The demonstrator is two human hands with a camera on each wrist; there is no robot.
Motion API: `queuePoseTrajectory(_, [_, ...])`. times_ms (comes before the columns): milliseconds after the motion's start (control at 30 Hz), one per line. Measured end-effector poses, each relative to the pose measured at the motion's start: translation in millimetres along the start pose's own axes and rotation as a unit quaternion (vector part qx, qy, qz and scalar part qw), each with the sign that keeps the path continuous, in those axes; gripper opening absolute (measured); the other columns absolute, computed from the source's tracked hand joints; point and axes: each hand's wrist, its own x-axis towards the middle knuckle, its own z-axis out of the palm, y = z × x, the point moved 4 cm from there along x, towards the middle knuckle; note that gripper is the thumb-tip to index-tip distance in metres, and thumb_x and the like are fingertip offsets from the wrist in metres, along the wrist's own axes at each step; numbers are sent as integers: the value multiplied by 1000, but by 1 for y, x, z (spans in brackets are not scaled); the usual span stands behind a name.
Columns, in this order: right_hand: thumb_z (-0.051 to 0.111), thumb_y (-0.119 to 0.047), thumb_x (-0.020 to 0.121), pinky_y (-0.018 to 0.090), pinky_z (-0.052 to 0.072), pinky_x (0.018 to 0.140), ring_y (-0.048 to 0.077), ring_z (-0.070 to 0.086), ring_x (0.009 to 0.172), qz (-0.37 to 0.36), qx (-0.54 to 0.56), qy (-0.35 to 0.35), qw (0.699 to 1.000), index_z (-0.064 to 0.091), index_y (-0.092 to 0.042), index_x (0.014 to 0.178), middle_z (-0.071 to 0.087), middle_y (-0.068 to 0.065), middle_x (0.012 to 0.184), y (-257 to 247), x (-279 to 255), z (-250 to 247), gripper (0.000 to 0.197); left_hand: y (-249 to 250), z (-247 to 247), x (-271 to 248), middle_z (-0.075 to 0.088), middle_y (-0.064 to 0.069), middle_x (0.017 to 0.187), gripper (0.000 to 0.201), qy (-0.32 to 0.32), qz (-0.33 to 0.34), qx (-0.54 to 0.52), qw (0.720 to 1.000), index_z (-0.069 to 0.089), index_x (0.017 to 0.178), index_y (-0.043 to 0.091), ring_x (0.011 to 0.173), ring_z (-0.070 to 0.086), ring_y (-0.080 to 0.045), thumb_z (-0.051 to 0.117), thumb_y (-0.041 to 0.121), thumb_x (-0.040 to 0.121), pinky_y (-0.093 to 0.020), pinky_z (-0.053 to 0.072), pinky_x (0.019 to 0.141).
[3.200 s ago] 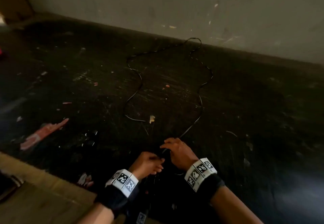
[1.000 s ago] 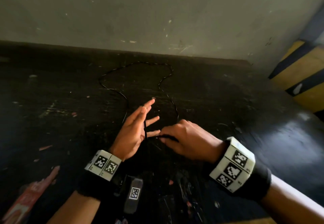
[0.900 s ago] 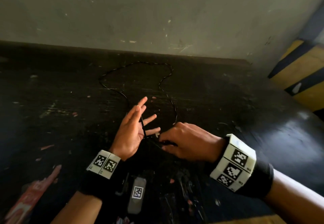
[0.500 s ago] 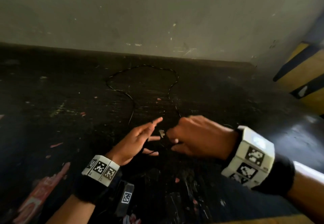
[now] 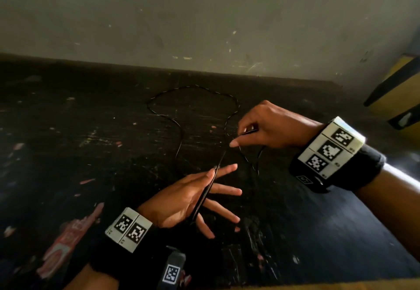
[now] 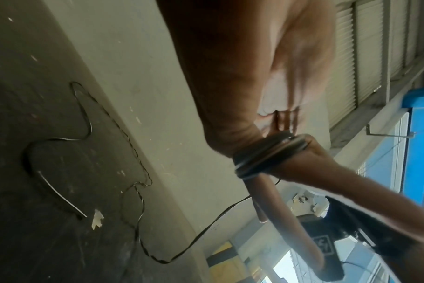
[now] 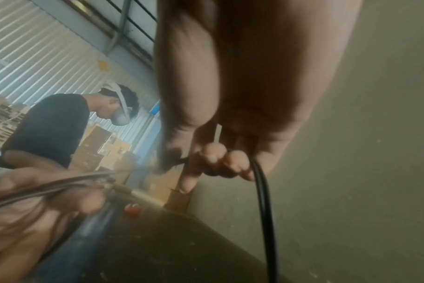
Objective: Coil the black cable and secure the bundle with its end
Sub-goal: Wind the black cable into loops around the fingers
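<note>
Change: the right hand (image 5: 270, 126), low beside the left hand (image 5: 191, 199) half a second ago, is now raised toward centre-right of the frame, drawing cable (image 5: 179, 130) taut for another turn.
Left hand: fingers straight and spread, wraps lying across the palm.
Right hand: fingers curled, pinching the cable.
Cable: slack loops at centre of the dark table (image 5: 68, 153); much is left uncoiled.
Left wrist view: several wraps (image 6: 266, 155) are stacked at the thumb base, hidden from the head view.
Right wrist view: curled fingertips (image 7: 215, 153).
</note>
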Motion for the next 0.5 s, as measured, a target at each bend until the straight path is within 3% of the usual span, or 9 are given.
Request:
queuePoseTrajectory(133, [50, -54, 82, 21, 47, 49, 11, 58, 53, 4, 58, 7, 998, 66, -16, 70, 62, -1, 61, 7, 3, 24, 43, 8, 2, -7, 57, -14, 135, 44, -65, 19, -53, 996, 42, 135, 48, 103, 67, -37, 24, 48, 94, -33, 59, 47])
queuePoseTrajectory(200, [53, -42, 88, 19, 46, 45, 9, 58, 47, 35, 110, 30, 993, 64, -19, 67, 57, -6, 53, 9, 2, 46, 33, 17, 3, -9, 57, -19, 133, 45, -92, 38, -82, 992, 42, 135, 49, 97, 69, -34, 24, 48, 94, -33, 59, 47])
queuePoseTrajectory(267, [54, -30, 92, 22, 46, 41, 11, 58, 41, 88, 190, 69, 976, 67, -12, 67, 58, -6, 48, 10, -1, 68, 34, 30, 2, -6, 56, -19, 135, 48, -96, 74, -107, 987, 37, 137, 50, 95, 70, -33, 23, 49, 92, -33, 59, 47])
queuePoseTrajectory(367, [52, -20, 95, 25, 46, 39, 23, 59, 41, 104, 268, 116, 951, 65, -8, 76, 60, -2, 51, -1, -4, 94, 26, 52, -6, 3, 51, -16, 141, 49, -60, 130, -141, 980, 30, 140, 52, 96, 69, -34, 24, 51, 91, -36, 61, 50])
queuePoseTrajectory(500, [49, -21, 96, 36, 56, 52, 30, 66, 52, 154, 289, 49, 944, 59, -9, 97, 65, 9, 64, -18, -4, 121, 15, 73, -24, 17, 45, -13, 146, 47, 26, 189, -147, 971, 29, 139, 54, 102, 67, -37, 26, 54, 92, -37, 62, 56])
